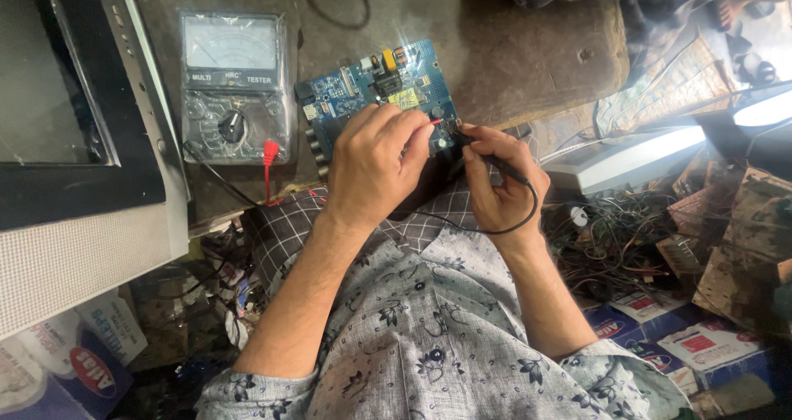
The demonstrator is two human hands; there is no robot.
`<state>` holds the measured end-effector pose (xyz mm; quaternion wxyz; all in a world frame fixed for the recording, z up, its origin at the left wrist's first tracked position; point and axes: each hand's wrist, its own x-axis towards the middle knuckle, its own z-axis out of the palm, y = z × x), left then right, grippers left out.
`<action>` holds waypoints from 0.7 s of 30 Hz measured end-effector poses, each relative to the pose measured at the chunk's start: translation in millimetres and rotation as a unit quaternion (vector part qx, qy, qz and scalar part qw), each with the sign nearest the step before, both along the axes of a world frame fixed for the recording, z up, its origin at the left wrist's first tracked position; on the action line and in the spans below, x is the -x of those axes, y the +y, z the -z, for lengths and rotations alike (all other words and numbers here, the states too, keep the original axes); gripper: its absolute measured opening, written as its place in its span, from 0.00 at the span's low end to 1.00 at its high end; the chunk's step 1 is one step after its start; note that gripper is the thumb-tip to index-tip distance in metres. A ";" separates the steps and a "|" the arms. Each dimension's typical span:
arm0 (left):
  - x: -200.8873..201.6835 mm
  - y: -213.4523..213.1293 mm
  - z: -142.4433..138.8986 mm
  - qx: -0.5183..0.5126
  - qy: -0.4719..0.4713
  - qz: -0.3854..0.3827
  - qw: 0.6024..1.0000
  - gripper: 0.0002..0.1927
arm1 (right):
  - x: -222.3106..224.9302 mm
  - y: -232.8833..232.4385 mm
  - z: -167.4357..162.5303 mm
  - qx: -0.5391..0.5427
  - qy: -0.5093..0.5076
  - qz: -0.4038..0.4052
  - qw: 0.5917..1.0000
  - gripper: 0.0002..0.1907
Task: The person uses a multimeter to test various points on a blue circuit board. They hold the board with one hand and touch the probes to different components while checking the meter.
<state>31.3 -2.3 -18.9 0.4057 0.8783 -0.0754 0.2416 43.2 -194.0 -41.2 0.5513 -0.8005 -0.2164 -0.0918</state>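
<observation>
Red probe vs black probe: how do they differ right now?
The red probe sits in the left hand, mostly hidden, only its tip showing; the black probe lies in the right hand with far more of its shaft visible. The red one's lead is hidden by the hand, while the black one's lead loops under the right wrist. Both tips meet the blue circuit board near its right edge.

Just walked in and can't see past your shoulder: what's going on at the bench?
A person holds two meter probes against a blue circuit board on the worn bench. The left hand presses the red probe to the board's near edge; the right hand holds the black probe beside it. An analog multimeter lies left of the board.
</observation>
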 end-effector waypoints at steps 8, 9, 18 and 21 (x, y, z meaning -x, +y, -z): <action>1.0 1.1 0.4 -0.012 -0.007 0.003 1.000 0.04 | -0.3 -0.6 1.0 0.000 0.004 -0.001 1.000 0.07; 1.0 1.2 0.7 -0.015 -0.007 0.004 1.000 0.03 | -0.3 -0.7 1.2 0.001 0.003 -0.001 1.000 0.07; 1.4 3.6 2.7 0.006 0.008 0.013 1.000 0.05 | -0.7 -0.6 2.8 0.006 -0.014 0.000 1.000 0.08; 1.4 3.3 1.6 0.007 0.009 0.013 1.000 0.04 | -0.7 0.3 3.3 -0.007 -0.008 -0.005 1.000 0.08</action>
